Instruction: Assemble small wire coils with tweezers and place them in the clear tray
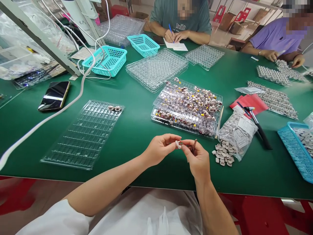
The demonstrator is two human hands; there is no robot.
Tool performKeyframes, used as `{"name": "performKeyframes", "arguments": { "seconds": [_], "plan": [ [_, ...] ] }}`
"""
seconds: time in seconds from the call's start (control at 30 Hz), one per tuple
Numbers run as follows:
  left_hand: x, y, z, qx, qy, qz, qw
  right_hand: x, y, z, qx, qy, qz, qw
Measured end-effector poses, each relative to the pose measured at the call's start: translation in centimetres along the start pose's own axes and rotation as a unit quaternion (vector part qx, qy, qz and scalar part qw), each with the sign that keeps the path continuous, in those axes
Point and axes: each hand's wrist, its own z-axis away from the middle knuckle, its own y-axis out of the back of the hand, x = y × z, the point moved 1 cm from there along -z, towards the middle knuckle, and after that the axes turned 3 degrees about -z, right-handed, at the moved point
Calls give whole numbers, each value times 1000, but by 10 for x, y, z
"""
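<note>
A small white plastic casing (pixel 178 144) is pinched in the fingertips of my left hand (pixel 158 149). Against its right side come the fingers of my right hand (pixel 199 158), closed around a thin brown tweezer-like tool (pixel 194 145). Whatever sits between the two sets of fingertips is partly hidden. Just beyond my hands, stacked clear trays (pixel 188 106) carry several small parts with reddish wires and yellow tabs. To the right of my right hand is a pile of loose beige casings (pixel 223 153). Two brownish assembled pieces (pixel 114 108) lie in the top corner of a clear slotted tray (pixel 80 137).
A bag of casings (pixel 238 129), a black-handled hammer (pixel 259 127) and a blue basket (pixel 297 150) are on the right. A phone (pixel 54 95) and white cable (pixel 81 85) lie left. Two people sit across the green table (pixel 137 127); teal baskets (pixel 107 60) stand at the back.
</note>
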Motion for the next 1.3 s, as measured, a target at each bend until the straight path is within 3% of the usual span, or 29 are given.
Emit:
{"name": "performKeyframes", "arguments": {
  "seconds": [0.33,0.57,0.67,0.8,1.03,1.3],
  "plan": [
    [2,2,-1,-26,69,71,995,1,-1,4,17,92,54,994],
    [7,5,-1,-49,68,8,996,-1,-1,2,-4,193,172,966],
    [10,6,-1,-41,63,-23,997,-2,-2,1,-14,205,194,959],
    [9,8,-1,-37,61,-50,996,-5,-1,1,-15,157,195,968],
    [8,6,0,-36,58,-73,995,-6,3,0,-55,-32,64,996],
    [11,2,0,-21,57,-74,995,-9,0,-3,-61,-37,-19,997]
  ]
}}
